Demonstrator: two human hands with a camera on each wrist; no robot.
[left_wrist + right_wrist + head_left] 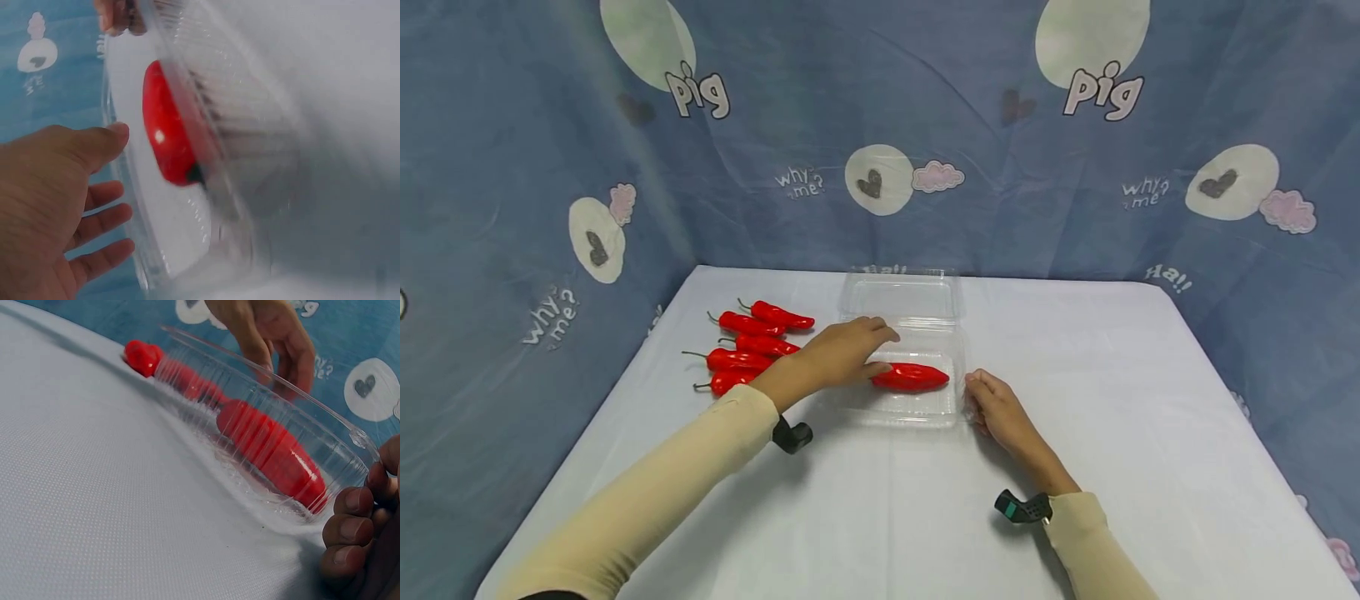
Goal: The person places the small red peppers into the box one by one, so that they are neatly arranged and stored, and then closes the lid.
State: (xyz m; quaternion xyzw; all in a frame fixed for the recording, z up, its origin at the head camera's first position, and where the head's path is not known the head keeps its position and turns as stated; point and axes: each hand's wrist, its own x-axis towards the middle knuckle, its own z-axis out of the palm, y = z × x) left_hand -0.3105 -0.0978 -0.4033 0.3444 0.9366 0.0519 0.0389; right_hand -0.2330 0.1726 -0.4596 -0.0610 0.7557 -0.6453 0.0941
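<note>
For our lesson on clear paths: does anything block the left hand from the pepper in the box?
Nothing visible does. The left hand is over the open box, close to the pepper; the lid lies folded back, and the right hand holds the box's right edge.

I'm facing a makeshift curtained booth, in what building I can't tell: blue cloth (pixel 1000 237) printed with "pig" hangs behind the white-covered table (pixel 1112 375) and down its left and right sides.
</note>
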